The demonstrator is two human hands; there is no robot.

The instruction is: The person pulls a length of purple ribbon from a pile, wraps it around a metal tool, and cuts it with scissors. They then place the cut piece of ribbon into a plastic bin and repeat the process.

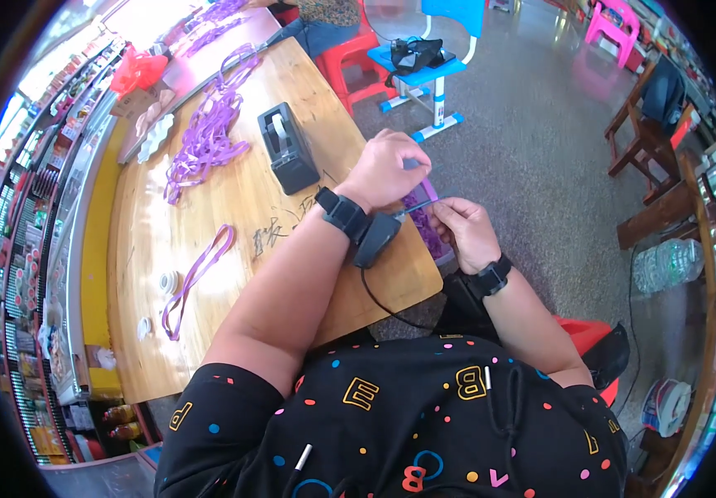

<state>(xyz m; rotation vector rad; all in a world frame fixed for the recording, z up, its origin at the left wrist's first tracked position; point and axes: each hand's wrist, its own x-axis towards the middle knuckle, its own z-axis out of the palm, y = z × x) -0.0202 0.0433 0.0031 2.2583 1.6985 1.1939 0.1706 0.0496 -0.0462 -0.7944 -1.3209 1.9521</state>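
Note:
My left hand (384, 170) is above the table's right edge, its fingers curled downward. A small blue-grey bit (411, 164) shows at its fingertips; what it grips is mostly hidden. Just to the right, my right hand (467, 231) pinches the end of a thin bluish strip (421, 207) between thumb and finger. Below both hands, a container of purple ribbon (429, 232) sits beside the table edge, partly covered. Each wrist wears a black band. A black device (378, 241) with a cable lies against my left wrist.
On the wooden table (283, 257) are a black tape dispenser (289, 149), a heap of purple ribbon (209, 137), a ribbon loop (200, 278) and a small white roll (169, 282). A blue chair (428, 62) and red stool (350, 62) stand beyond, near a seated person (316, 17).

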